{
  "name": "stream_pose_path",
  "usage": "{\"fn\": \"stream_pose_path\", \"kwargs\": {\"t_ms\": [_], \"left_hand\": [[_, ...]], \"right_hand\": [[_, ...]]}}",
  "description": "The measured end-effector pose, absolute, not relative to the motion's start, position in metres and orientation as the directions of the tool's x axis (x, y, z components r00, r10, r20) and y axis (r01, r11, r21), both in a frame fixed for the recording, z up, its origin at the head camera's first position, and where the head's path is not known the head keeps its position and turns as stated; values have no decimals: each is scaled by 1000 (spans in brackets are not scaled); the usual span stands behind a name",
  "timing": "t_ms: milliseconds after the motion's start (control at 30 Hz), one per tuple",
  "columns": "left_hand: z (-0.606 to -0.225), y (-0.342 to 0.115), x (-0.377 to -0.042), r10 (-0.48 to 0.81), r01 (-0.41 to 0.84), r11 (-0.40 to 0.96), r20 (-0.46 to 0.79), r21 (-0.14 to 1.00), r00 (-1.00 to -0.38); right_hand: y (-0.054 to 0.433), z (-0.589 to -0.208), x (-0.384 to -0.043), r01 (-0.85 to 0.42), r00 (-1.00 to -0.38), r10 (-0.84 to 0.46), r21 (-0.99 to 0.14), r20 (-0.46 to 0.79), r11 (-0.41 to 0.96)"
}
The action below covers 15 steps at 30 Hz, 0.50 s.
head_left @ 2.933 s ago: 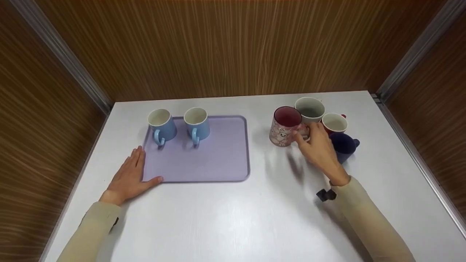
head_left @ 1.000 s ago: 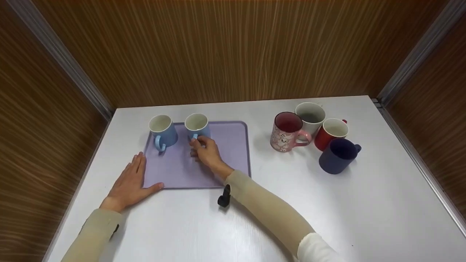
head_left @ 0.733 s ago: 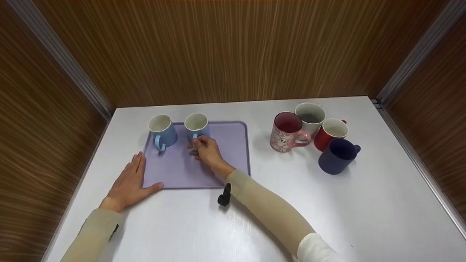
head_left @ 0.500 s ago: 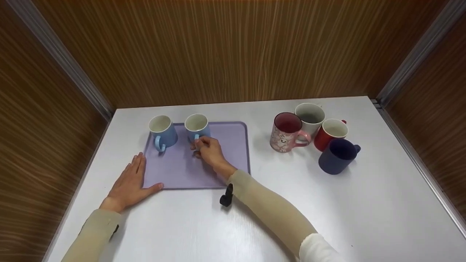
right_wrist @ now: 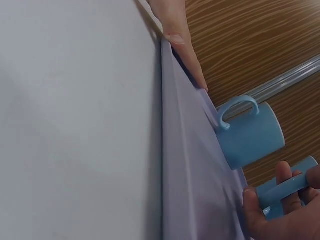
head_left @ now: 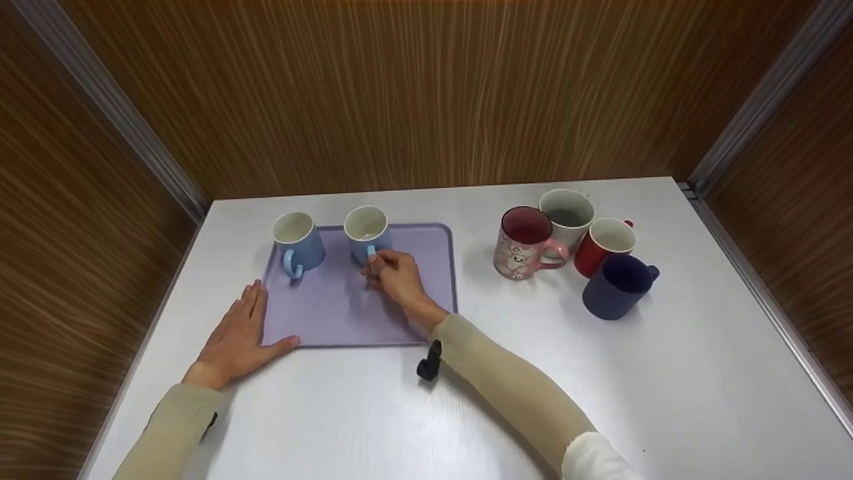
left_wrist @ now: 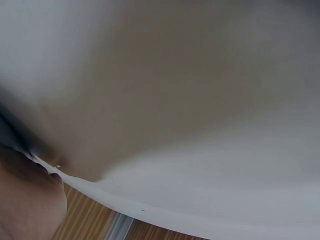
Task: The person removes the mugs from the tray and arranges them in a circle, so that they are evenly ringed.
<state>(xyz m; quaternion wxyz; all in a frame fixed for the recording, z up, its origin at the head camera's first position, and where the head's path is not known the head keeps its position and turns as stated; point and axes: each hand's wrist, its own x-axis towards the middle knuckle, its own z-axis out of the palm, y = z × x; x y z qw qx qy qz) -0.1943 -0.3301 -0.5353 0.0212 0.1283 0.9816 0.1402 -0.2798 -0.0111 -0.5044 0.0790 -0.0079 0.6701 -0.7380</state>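
Two light blue mugs with white insides stand upright at the back left of a lilac tray. With thumb and fingers, my right hand (head_left: 400, 279) pinches the handle of the right-hand blue mug (head_left: 366, 227); whether its base touches the tray (head_left: 423, 287) I cannot tell. The other blue mug (head_left: 306, 250) is beside it, handle toward me. My left hand (head_left: 234, 337) lies flat at the tray's front left corner, fingers straight along the edge, thumb on the front rim. In the right wrist view, the fingers (right_wrist: 254, 210) curl round the blue handle (right_wrist: 285, 189).
On the white table (head_left: 333, 413), a pink patterned mug (head_left: 516, 250), a white mug (head_left: 566, 217), a red mug (head_left: 590, 257) and a dark blue mug (head_left: 610, 293) cluster at the right. Wood-grain panels (head_left: 426, 100) wall in the back and sides.
Earlier my right hand was at the pink mug's handle; it has since moved left onto the blue mug's handle. Over the last half second that mug has shifted slightly right. My left hand stays put.
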Motion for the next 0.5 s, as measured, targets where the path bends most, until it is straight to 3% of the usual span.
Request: {"fn": "stream_pose_path", "kwargs": {"t_ms": [500], "left_hand": [[-535, -332, -194, 260, 239, 924, -33, 299, -965]], "right_hand": [[47, -486, -257, -16, -981, -194, -1000, 19, -15]]}}
